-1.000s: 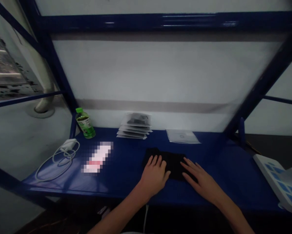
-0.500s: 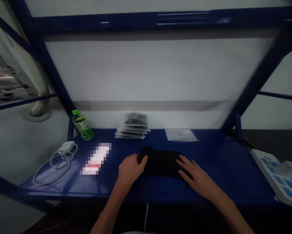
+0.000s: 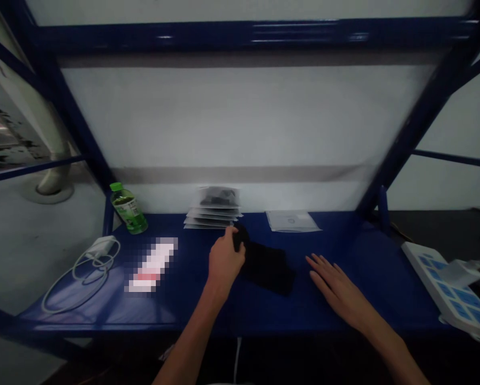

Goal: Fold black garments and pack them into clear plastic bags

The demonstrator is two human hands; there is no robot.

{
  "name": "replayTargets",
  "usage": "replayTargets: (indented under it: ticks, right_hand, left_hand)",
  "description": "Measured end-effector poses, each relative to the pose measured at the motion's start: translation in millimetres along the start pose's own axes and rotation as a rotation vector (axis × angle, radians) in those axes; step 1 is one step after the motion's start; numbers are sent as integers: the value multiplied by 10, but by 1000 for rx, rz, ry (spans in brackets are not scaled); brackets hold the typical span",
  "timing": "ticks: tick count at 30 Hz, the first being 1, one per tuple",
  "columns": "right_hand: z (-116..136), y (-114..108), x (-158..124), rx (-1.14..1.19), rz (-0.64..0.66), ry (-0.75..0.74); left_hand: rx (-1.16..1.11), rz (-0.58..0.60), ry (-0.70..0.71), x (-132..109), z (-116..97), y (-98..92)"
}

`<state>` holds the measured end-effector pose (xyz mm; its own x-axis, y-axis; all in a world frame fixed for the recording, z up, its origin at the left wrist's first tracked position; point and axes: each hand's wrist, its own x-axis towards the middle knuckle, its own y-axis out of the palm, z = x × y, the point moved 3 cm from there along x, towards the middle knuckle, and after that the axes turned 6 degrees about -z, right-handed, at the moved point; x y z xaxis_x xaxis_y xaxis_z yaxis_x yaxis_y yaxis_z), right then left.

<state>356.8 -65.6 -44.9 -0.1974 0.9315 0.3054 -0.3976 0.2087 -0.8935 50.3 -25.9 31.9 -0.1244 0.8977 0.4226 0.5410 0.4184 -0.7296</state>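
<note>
A folded black cloth lies in the middle of the blue shelf. My left hand is closed on the cloth's left end and lifts that end off the surface. To the right, my right hand rests flat on the shelf with its fingers spread, a little apart from the cloth and holding nothing.
At the back stand a green bottle, a stack of clear bagged items and flat clear bags. A white charger with coiled cable lies left. A white and blue power strip sits right. Blue rack posts frame the shelf.
My left hand slid off the top of the cloth to its left end, gripped it and raised it. My right hand came off the cloth and moved slightly right.
</note>
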Motion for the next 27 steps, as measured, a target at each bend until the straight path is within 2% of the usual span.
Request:
replayTargets:
  ticks: [2, 4, 6, 9, 12, 16, 19, 23, 27]
  right_hand:
    - [-111, 34, -41, -34, -22, 12]
    - [-170, 72, -67, -56, -40, 14]
    - [-187, 106, -75, -68, -46, 18]
    - [-184, 142, -71, -78, -46, 20]
    - [-202, 164, -70, -81, -51, 17]
    - [-220, 161, -57, -61, -56, 33]
    - [-88, 102, 21, -18, -100, 44]
    - [379, 4, 229, 94, -156, -101]
    - [808, 67, 415, 132, 13, -272]
  left_hand:
    - [-29, -10, 160, -79, -231, 123]
    - [-56, 47, 320, -231, -412, 295]
    - [-66, 126, 425, -412, -501, 466]
    - [-47, 240, 493, -640, -503, 632]
    - [-23, 316, 519, -748, -469, 650]
    - [-73, 418, 529, -726, -440, 508]
    - [-140, 458, 524, -618, -323, 347]
    - [-51, 428, 455, -397, 97, 192]
    - [157, 462, 359, -275, 565, 167]
